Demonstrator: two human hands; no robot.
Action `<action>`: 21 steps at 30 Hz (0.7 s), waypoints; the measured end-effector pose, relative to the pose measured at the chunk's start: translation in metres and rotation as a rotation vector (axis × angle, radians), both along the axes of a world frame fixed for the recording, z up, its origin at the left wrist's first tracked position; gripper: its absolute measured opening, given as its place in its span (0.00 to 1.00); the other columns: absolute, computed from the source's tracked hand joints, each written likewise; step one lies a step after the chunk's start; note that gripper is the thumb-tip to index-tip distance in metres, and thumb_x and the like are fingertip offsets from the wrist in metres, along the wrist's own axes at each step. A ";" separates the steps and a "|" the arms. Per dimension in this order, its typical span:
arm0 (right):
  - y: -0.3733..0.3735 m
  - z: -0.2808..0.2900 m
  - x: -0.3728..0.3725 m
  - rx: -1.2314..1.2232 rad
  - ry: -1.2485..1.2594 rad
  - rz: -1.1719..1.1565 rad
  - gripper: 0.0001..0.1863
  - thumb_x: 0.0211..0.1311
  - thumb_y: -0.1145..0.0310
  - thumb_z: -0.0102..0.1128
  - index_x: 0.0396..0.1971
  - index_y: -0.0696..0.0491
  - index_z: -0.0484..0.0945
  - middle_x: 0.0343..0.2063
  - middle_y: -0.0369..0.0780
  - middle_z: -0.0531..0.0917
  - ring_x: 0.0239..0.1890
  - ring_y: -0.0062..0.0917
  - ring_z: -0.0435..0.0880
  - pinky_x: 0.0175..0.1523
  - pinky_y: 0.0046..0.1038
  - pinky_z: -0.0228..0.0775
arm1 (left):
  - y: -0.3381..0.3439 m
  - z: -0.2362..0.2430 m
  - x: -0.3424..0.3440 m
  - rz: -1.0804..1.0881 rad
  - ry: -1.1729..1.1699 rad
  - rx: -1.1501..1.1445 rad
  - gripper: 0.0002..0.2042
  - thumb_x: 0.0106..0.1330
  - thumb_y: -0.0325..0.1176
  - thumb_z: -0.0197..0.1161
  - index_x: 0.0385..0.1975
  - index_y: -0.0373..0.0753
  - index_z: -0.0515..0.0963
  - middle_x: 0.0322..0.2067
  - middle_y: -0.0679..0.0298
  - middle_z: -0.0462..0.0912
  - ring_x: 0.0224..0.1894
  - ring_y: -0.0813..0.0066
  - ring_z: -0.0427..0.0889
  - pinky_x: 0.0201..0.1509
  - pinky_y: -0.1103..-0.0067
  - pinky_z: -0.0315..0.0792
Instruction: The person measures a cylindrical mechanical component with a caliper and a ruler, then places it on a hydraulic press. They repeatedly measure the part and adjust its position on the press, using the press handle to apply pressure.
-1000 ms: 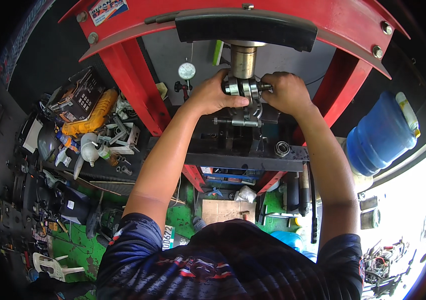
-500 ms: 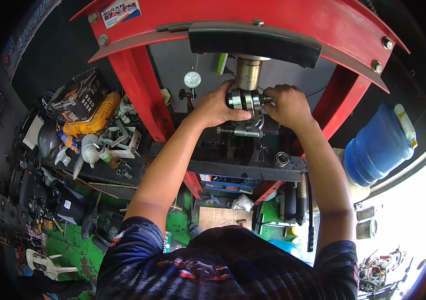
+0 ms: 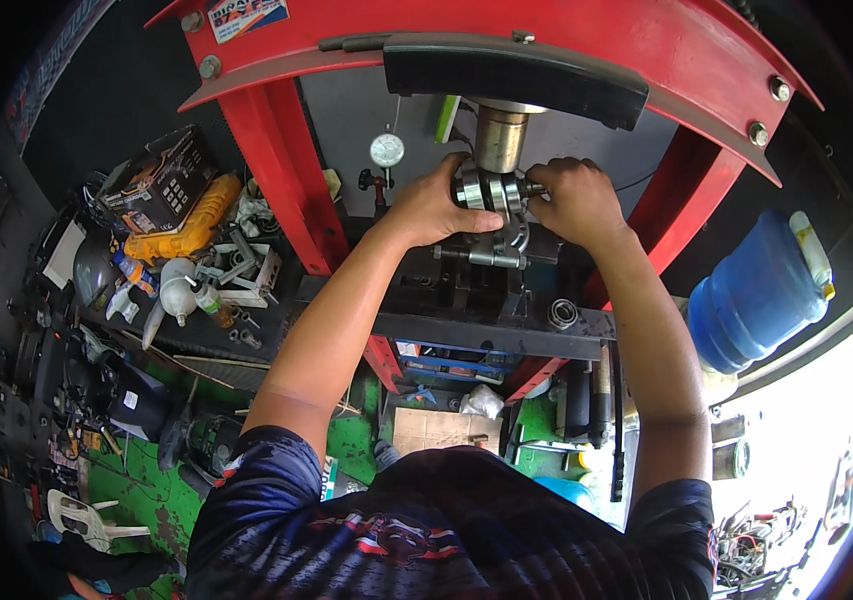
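My left hand wraps round the left side of a shiny steel crankshaft, thumb along its near face. On the other side, my right hand has its fingers closed on the shaft end. The crankshaft lies just under the press ram; I cannot tell whether the two touch. Below it sits a steel fixture with a round bar, on the dark press bed. A dial gauge stands left of my left hand.
A red press frame surrounds the work. A ring bearing rests on the bed near my right forearm. At left are a box, a yellow case and loose parts. A blue water jug stands at right.
My view has shifted slightly. Both hands keep their grip on the crankshaft, which appears turned or tilted a little; its place under the ram is nearly the same.
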State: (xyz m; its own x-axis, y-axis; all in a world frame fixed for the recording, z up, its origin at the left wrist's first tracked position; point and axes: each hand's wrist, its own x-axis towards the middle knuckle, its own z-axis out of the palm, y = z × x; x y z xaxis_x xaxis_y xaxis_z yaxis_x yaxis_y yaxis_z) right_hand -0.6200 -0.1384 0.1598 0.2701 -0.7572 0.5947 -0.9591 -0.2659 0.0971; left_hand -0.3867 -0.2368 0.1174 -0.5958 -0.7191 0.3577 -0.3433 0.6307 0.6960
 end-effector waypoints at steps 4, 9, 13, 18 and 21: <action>0.002 0.002 0.003 0.017 0.014 -0.012 0.14 0.48 0.64 0.67 0.36 0.50 0.87 0.29 0.43 0.85 0.36 0.42 0.85 0.49 0.42 0.77 | 0.004 0.002 0.003 -0.013 0.026 0.011 0.60 0.38 0.68 0.78 0.70 0.34 0.65 0.57 0.44 0.81 0.62 0.49 0.81 0.65 0.65 0.73; 0.001 0.005 0.005 0.037 0.020 -0.024 0.13 0.49 0.63 0.65 0.35 0.49 0.87 0.30 0.43 0.87 0.38 0.40 0.86 0.51 0.42 0.77 | 0.002 0.002 0.003 -0.020 0.063 0.020 0.58 0.38 0.67 0.79 0.67 0.34 0.68 0.56 0.46 0.82 0.61 0.49 0.82 0.64 0.65 0.74; -0.006 0.007 0.003 0.046 0.006 -0.033 0.13 0.49 0.63 0.65 0.35 0.49 0.87 0.30 0.43 0.87 0.38 0.41 0.86 0.52 0.42 0.77 | -0.004 0.000 0.003 0.000 0.063 0.021 0.59 0.38 0.68 0.78 0.68 0.33 0.67 0.56 0.45 0.83 0.61 0.49 0.81 0.63 0.65 0.74; -0.005 0.011 0.008 0.070 0.042 -0.041 0.13 0.49 0.63 0.65 0.36 0.49 0.87 0.31 0.44 0.87 0.38 0.41 0.86 0.53 0.42 0.77 | -0.005 -0.008 0.004 0.005 0.110 0.024 0.60 0.37 0.68 0.79 0.68 0.33 0.67 0.56 0.44 0.82 0.61 0.49 0.81 0.64 0.66 0.73; -0.006 0.011 0.008 0.075 0.045 -0.053 0.14 0.49 0.63 0.65 0.36 0.49 0.87 0.31 0.44 0.87 0.38 0.41 0.86 0.53 0.42 0.77 | -0.010 -0.012 0.002 -0.018 0.128 0.039 0.60 0.36 0.68 0.79 0.68 0.32 0.67 0.57 0.44 0.82 0.62 0.49 0.80 0.65 0.66 0.73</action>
State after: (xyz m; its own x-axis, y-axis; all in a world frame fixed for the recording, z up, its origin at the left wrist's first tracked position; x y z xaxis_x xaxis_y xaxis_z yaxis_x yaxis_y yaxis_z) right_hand -0.6125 -0.1440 0.1712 0.2535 -0.8131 0.5240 -0.9672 -0.2229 0.1220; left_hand -0.3848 -0.2468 0.1051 -0.5598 -0.7236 0.4038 -0.2391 0.6077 0.7574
